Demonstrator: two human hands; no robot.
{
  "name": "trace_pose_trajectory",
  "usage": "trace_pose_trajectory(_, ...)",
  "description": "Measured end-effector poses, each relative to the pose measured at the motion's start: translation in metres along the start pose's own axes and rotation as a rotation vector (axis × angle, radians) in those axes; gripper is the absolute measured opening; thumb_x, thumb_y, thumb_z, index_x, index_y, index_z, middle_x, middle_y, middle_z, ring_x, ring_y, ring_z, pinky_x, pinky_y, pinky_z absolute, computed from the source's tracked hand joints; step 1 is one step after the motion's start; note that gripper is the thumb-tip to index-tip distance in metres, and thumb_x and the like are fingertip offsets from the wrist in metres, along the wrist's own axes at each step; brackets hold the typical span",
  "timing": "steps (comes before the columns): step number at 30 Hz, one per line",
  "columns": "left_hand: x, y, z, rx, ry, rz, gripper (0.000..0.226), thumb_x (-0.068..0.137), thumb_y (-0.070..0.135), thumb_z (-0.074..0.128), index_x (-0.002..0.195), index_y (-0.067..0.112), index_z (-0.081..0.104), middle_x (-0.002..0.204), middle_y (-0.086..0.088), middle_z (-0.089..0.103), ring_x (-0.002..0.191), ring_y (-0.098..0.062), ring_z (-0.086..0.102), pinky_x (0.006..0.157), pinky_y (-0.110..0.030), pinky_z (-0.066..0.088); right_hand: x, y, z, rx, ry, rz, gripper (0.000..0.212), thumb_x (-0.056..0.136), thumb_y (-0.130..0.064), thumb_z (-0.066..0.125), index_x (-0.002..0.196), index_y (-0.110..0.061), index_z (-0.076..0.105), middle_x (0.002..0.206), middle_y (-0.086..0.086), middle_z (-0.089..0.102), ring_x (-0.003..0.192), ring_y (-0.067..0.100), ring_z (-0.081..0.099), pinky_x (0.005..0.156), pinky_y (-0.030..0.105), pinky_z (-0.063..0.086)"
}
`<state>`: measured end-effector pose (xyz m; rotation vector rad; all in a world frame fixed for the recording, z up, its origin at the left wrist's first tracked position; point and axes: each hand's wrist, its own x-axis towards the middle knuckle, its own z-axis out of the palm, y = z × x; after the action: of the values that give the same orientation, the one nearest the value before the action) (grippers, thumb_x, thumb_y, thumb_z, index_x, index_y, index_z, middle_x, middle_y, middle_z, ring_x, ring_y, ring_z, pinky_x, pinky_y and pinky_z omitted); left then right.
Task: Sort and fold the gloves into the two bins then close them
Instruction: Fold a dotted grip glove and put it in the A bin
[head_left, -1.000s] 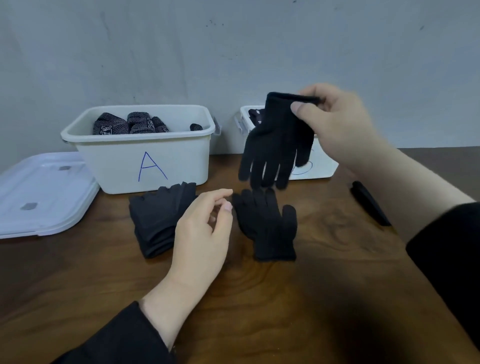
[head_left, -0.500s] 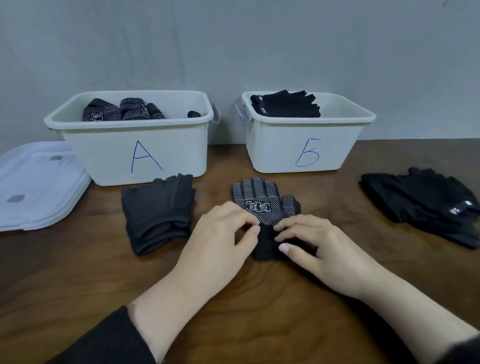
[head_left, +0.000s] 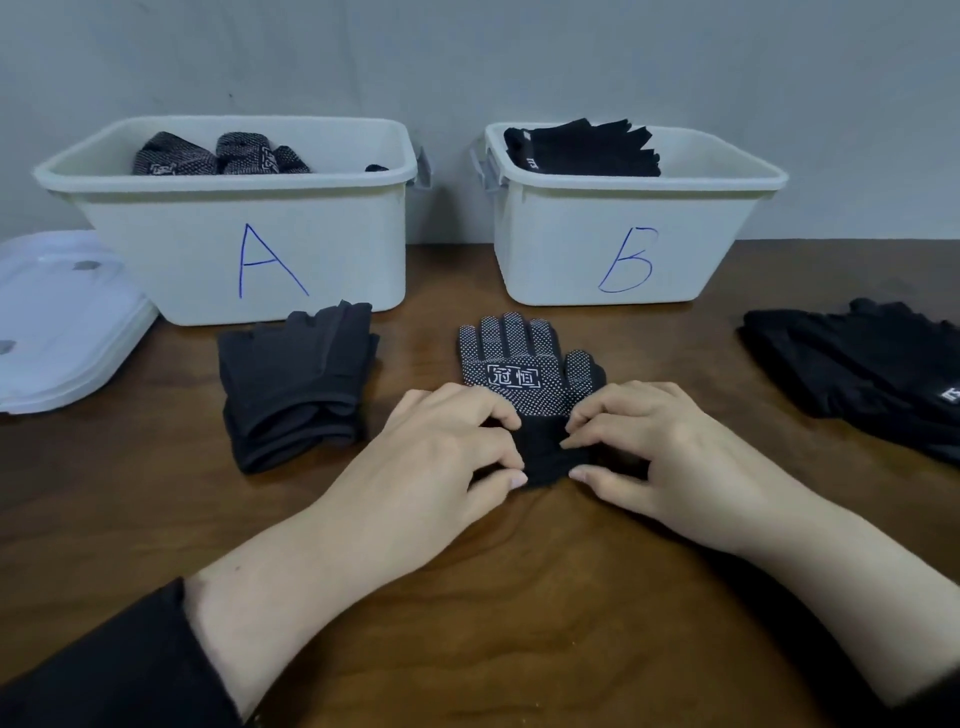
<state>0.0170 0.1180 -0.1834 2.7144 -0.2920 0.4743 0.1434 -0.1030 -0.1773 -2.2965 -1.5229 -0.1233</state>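
Both hands pinch the cuff of a dotted glove at frame centre.

The table (head_left: 156, 519) fills the lower frame. Bin A (head_left: 244, 249) sits upper left and bin B (head_left: 623, 244) upper right, both open and holding folded gloves; lids (head_left: 57, 322) lie at the left edge. A dark glove pile (head_left: 296, 384) lies below bin A, another pile (head_left: 857, 374) at the right edge. The dotted glove (head_left: 524, 369) lies flat, long axis running up the frame, fingers pointing toward the bins. The left hand (head_left: 441, 457) and right hand (head_left: 660, 452) each grasp its black cuff with curled fingertips.
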Motion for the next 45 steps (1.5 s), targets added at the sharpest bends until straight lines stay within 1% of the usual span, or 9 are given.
trace_pose_trajectory(6,0.005,0.011,0.002,0.099,-0.014,-0.039,0.057,0.085,0.067,0.046,0.125,0.031,0.064,0.126,0.016,0.054,0.121,-0.004,0.042,0.105,-0.026,0.024,0.000,-0.007,0.006,0.028,0.076,0.028,0.025,0.097,-0.042,0.052,0.105,-0.024,0.067,0.120,-0.018,0.060,0.107,0.008,0.058,0.092,0.039,0.046)
trace_pose_trajectory(11,0.004,0.012,-0.002,0.102,0.021,-0.042,0.025,0.094,0.041,0.044,0.099,0.032,0.067,0.100,0.017,0.063,0.097,-0.006,0.054,0.091,-0.029,0.036,-0.004,-0.012,0.000,0.082,0.093,0.047,0.022,0.097,-0.044,0.052,0.108,-0.029,0.064,0.119,-0.024,0.062,0.109,0.001,0.056,0.095,0.037,0.045)
trace_pose_trajectory(16,0.008,0.011,-0.002,0.036,0.059,-0.099,0.016,0.097,0.041,0.048,0.096,0.035,0.062,0.084,0.017,0.060,0.091,-0.004,0.052,0.087,-0.029,0.038,-0.002,-0.013,0.000,0.106,0.024,0.093,0.044,0.086,-0.067,0.059,0.121,-0.041,0.059,0.109,-0.029,0.058,0.106,-0.001,0.052,0.095,0.024,0.041)
trace_pose_trajectory(22,0.024,0.010,-0.001,-0.177,0.132,-0.315,0.015,0.096,0.038,0.057,0.108,0.036,0.066,0.077,0.011,0.062,0.079,-0.004,0.057,0.071,-0.026,0.048,0.013,-0.012,0.001,0.455,0.122,0.285,0.013,0.094,-0.037,0.067,0.106,-0.040,0.067,0.094,-0.016,0.072,0.086,0.015,0.065,0.086,0.035,0.052)
trace_pose_trajectory(27,0.032,0.005,0.003,-0.194,0.153,-0.361,0.034,0.092,0.035,0.066,0.126,0.034,0.061,0.074,0.010,0.057,0.072,-0.006,0.056,0.071,-0.030,0.050,0.022,-0.002,0.010,0.546,0.228,0.357,0.024,0.092,-0.027,0.073,0.111,-0.040,0.066,0.081,-0.011,0.067,0.078,0.011,0.061,0.079,0.029,0.049)
trace_pose_trajectory(34,0.032,0.002,0.004,0.123,0.214,-0.181,0.030,0.087,0.033,0.072,0.116,0.025,0.069,0.106,0.006,0.055,0.096,-0.016,0.054,0.082,-0.041,0.048,0.023,0.007,0.010,0.135,0.274,0.143,0.027,0.087,-0.027,0.075,0.114,-0.028,0.068,0.103,-0.014,0.053,0.092,0.012,0.053,0.085,0.038,0.048)
trace_pose_trajectory(37,0.030,0.003,0.006,0.196,0.124,-0.065,0.030,0.094,0.037,0.055,0.113,0.023,0.073,0.121,0.006,0.061,0.111,-0.017,0.054,0.092,-0.041,0.043,0.025,0.012,0.011,-0.010,0.217,-0.004,0.018,0.095,-0.028,0.067,0.110,-0.022,0.076,0.117,-0.013,0.059,0.108,0.013,0.052,0.091,0.045,0.044)
trace_pose_trajectory(40,0.027,0.005,0.007,0.220,-0.017,-0.061,0.050,0.097,0.049,0.034,0.123,0.024,0.069,0.132,0.009,0.061,0.122,-0.013,0.051,0.101,-0.039,0.041,0.022,0.013,0.010,-0.011,0.095,-0.025,0.037,0.099,-0.044,0.052,0.118,-0.022,0.075,0.129,-0.016,0.062,0.122,0.007,0.052,0.103,0.041,0.039)
trace_pose_trajectory(45,0.025,0.006,0.007,0.206,-0.053,-0.144,0.050,0.098,0.052,0.041,0.138,0.027,0.059,0.144,0.013,0.054,0.132,-0.009,0.046,0.106,-0.036,0.034,0.017,0.016,0.001,0.057,-0.057,0.095,0.062,0.089,-0.058,0.062,0.144,-0.032,0.055,0.145,-0.026,0.051,0.137,-0.009,0.038,0.118,0.037,0.027)
